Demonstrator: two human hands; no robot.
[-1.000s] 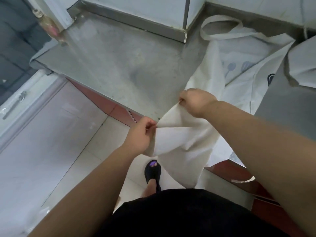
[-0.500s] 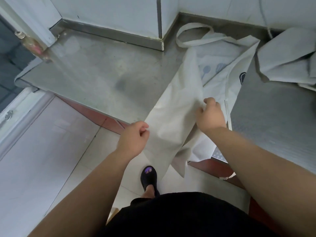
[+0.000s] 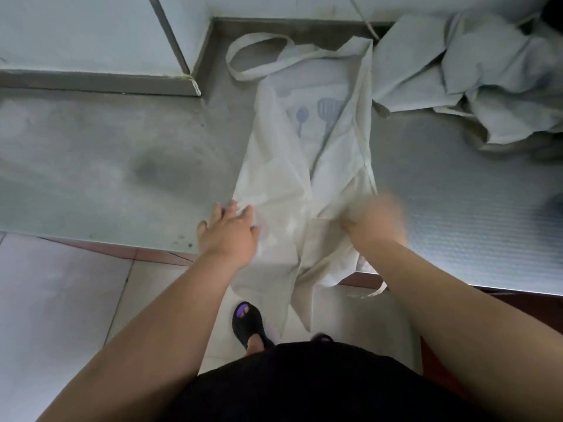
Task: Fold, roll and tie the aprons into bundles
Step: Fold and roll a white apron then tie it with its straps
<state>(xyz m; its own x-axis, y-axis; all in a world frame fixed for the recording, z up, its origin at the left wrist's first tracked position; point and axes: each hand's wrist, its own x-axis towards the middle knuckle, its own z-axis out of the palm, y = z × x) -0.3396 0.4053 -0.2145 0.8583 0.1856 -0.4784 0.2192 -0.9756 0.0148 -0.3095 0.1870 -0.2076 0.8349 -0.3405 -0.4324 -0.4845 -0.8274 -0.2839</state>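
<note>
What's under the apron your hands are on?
The apron lies on the steel counter, its lower end hanging past the edge above the floor tiles. The left hand rests flat on it. Whatever lies beneath the cloth is covered.

Tabletop: dull grey sheet-metal tabletop [image 3: 106, 166], set around a projecting wall corner; its right part has a finely ribbed grey surface [image 3: 472, 214].
Wall: pale white panels [image 3: 76, 32] with a vertical metal joint strip [image 3: 170, 35]; grey metal upstand [image 3: 91, 82] along the base.
Floor: large pale glossy tiles [image 3: 61, 315]; reddish-brown band [image 3: 158, 255] just beneath the tabletop edge.
Light: soft, cool, diffuse; faint sheen on the metal.
</note>
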